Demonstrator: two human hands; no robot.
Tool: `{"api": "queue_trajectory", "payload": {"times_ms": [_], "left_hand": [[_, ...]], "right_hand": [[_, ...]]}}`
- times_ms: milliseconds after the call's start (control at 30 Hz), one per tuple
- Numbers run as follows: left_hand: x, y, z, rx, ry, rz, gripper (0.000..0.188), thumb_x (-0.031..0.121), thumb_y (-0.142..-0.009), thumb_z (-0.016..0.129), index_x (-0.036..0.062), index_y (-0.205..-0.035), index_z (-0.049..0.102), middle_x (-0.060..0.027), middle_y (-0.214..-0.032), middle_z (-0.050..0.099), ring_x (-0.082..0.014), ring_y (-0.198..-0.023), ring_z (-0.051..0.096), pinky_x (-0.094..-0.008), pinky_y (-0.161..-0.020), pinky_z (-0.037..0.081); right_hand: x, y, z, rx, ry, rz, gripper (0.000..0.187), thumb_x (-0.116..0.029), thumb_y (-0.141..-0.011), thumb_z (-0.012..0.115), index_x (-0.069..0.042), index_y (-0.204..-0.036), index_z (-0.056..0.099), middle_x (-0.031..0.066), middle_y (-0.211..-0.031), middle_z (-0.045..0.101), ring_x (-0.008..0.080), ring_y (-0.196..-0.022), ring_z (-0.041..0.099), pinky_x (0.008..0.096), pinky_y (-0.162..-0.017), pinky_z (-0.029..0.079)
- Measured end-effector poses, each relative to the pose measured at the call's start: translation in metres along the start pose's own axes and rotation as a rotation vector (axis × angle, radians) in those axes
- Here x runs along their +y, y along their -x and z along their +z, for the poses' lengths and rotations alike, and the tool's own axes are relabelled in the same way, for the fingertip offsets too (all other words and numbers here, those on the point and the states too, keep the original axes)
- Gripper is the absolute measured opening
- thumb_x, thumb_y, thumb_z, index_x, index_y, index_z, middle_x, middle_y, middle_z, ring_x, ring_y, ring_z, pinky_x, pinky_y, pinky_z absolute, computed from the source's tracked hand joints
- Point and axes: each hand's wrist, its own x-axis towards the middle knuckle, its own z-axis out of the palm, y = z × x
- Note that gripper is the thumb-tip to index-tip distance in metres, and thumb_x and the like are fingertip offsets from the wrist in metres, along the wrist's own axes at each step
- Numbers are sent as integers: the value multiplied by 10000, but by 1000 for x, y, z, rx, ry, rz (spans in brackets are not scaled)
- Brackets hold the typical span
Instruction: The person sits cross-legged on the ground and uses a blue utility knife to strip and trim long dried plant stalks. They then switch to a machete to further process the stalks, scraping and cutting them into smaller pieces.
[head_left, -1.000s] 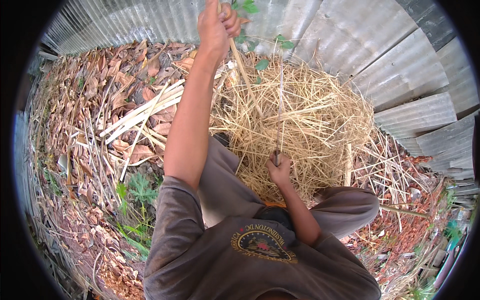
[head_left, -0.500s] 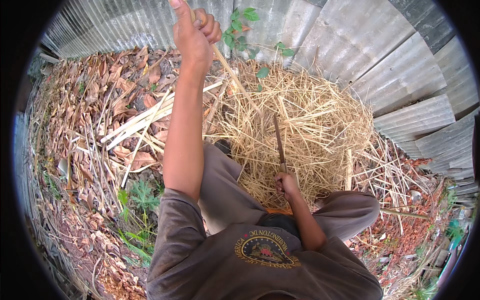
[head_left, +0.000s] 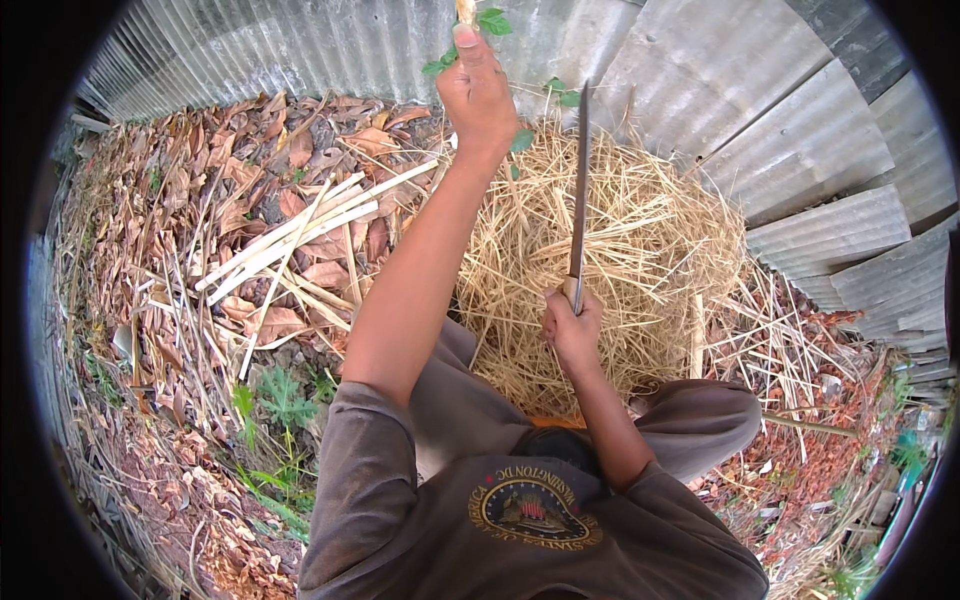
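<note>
My left hand (head_left: 480,100) is closed at the end of my outstretched arm. From above its thumb sticks the pale tip of a bamboo stick (head_left: 465,11); the rest of the stick is hidden by the fist. My right hand (head_left: 573,328) grips the handle of a machete (head_left: 581,190). Its long dark blade points up and away from me, standing to the right of the left hand and apart from the stick. Below the blade spreads a mound of pale shavings (head_left: 640,270) in front of my crossed legs (head_left: 690,425).
Split pale strips (head_left: 290,238) lie in a bundle on dry brown leaves (head_left: 230,180) to the left. Corrugated metal sheets (head_left: 700,80) wall off the far side. Thin sticks (head_left: 775,345) are scattered at the right, and green weeds (head_left: 285,395) grow at the left.
My left hand has moved right, and the stick that slanted toward the shavings now shows only its tip above the thumb. The machete has risen, its blade reaching farther away from me.
</note>
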Motion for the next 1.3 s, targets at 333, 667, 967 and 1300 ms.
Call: {"api": "queue_trajectory", "payload": {"times_ms": [333,667,967,1300], "left_hand": [[-1,1,19,116,134,-84,657,608,-964,419,105,-547,345,53,-491,312,-52,-429,308,-245,-405,256],[14,-4,17,124,106,-178,682,695,-921,390,132,-562,251,13,-476,244,-114,-418,247,-280,-423,227],[15,-5,15,213,31,-197,682,729,-897,377,146,-575,232,15,-478,215,-132,-409,269,-291,-417,245],[10,-9,16,221,16,-224,689,753,-879,390,157,-590,200,17,-512,194,-131,-451,230,-293,-450,204]], "right_hand": [[163,-56,-15,57,203,432,193,-183,-839,592,-15,-747,570,31,-627,539,135,-559,489,342,-522,403],[89,-43,29,-35,274,-46,254,-108,-794,593,-54,-609,428,2,-538,398,98,-498,379,315,-468,345],[133,-51,12,-6,448,-109,213,-180,-807,615,-29,-661,579,43,-534,508,154,-477,463,343,-471,373],[128,-52,-18,-89,506,-220,198,-184,-845,610,-43,-723,542,30,-565,504,147,-452,465,335,-450,365]]}}
